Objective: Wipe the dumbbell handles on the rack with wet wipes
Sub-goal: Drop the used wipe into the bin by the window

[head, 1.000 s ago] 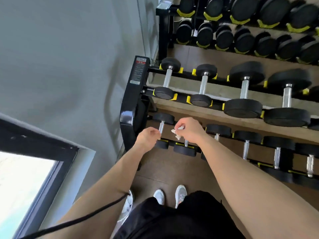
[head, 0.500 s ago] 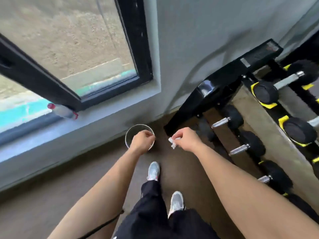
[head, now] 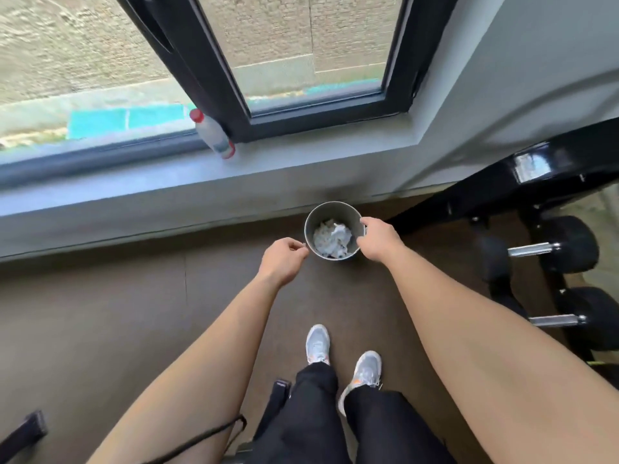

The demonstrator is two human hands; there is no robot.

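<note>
Below the hands: bin holding used wipes. Right hand slack at its rim, left hand loosely curled, both apparently empty. Likely disposal; next needs a fresh wipe. Dumbbell handles lie off right.

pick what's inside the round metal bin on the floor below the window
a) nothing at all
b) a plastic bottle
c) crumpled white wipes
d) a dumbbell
c: the bin holds a heap of crumpled white wipes, while the bottle stands up on the window sill.
</note>
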